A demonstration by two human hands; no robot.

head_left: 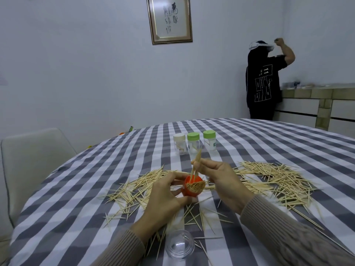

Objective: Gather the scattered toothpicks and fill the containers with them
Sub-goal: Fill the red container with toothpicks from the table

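Loading in progress: right hand (221,176) pinches a small bundle of toothpicks (196,163), tips angled down into the orange container (192,186), which the left hand (166,191) grips from the side on the table. Container looks roughly half full. Judged well short of done: loose toothpicks (276,179) lie spread to both sides and in front of the hands. Three lidded jars (194,143) stand farther back, only a few sticks visible inside. Clear dome lid (177,244) near edge. Surface: grey-and-white checked tablecloth (76,217). Room: pale wall, framed calligraphy (170,19), second person (264,79) at counter.
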